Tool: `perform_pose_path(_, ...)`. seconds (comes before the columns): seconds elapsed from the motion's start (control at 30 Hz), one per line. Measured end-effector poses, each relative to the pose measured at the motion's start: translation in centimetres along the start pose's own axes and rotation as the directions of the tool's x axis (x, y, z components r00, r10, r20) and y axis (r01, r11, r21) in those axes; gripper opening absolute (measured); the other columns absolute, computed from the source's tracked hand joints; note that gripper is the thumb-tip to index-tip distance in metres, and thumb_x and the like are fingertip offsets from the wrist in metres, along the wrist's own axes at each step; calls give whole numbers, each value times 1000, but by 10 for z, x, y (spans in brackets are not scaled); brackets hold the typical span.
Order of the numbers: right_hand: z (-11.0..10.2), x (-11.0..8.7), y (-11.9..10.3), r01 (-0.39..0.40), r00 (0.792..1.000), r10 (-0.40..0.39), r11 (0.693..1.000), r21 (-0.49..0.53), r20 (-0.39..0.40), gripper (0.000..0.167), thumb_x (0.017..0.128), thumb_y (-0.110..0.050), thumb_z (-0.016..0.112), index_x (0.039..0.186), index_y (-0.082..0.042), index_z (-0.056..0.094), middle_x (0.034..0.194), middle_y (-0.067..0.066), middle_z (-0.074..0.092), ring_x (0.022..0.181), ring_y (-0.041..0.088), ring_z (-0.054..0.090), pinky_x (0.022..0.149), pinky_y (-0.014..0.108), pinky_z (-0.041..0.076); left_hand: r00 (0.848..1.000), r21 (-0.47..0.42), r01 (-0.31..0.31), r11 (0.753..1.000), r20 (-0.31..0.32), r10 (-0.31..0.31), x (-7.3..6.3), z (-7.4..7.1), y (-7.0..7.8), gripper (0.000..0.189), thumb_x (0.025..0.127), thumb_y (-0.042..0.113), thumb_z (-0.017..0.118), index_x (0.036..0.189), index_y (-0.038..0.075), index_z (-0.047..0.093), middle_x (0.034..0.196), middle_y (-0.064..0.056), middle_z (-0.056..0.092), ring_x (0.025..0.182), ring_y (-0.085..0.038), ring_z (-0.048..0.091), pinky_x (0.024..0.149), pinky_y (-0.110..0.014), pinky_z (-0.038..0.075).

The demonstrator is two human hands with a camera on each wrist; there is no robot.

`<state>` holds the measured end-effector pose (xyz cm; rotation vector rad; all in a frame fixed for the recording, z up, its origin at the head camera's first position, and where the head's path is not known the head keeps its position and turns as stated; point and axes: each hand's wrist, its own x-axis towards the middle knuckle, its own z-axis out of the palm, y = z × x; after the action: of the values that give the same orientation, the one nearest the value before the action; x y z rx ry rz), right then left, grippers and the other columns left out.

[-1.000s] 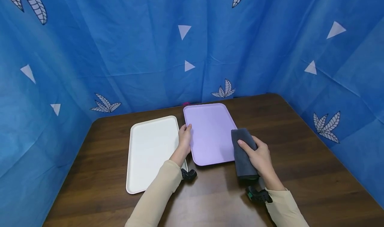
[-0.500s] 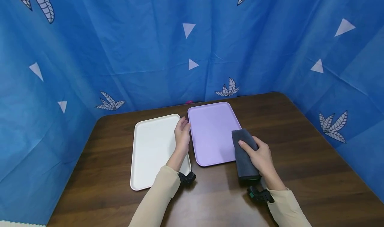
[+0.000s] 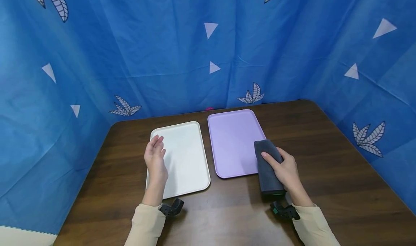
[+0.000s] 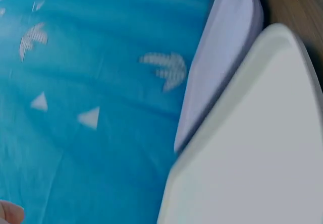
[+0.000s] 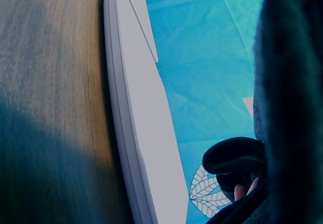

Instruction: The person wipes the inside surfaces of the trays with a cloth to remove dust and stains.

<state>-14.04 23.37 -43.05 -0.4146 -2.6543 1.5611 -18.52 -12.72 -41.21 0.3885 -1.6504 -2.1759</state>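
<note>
your right hand (image 3: 286, 169) grips a folded dark-grey cloth (image 3: 267, 172) by a lilac rectangular tray (image 3: 235, 143); your left hand (image 3: 156, 161), fingers relaxed, holds nothing near a white rectangular tray (image 3: 187, 159).

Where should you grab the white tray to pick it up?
Probably pinch the white tray by its raised left rim, coming from the left, near the left hand. The tray lies flat, and the purple tray sits close on its right, leaving less room there.

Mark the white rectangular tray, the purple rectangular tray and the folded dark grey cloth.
White rectangular tray (image 3: 186, 157): head view, bare base.
Purple rectangular tray (image 3: 235, 143): head view, bare base.
Folded dark grey cloth (image 3: 268, 173): head view, upper surface.
</note>
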Motion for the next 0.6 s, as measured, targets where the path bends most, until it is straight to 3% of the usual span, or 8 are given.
perform_pose_path(0.17,-1,0,0,-2,1000,2,1000,4,14,71,90,-55,62,141,-7,49,125,24,58,93,30,61,69,28,48,998,75,47,996,-32,-45,9,-35,1,41,102,11,43,141,1,41,134,-5,51,131,-21,43,118,-50,26)
perform_pose_path(0.4,-1,1,0,-2,1000,2,1000,8,13,71,91,-55,61,141,-6,48,127,24,57,94,30,61,69,28,48,996,172,82,982,14,-86,24,-65,-3,46,103,13,40,148,2,34,151,-16,35,143,-28,31,121,-46,19)
perform_pose_path(0.6,0,-1,0,1,1000,-1,1000,3,14,70,91,-54,62,141,-7,49,125,24,58,89,27,61,67,29,49,986,324,140,935,45,-163,36,-89,-15,51,105,15,38,152,2,25,158,-17,27,144,-29,27,118,-46,23)
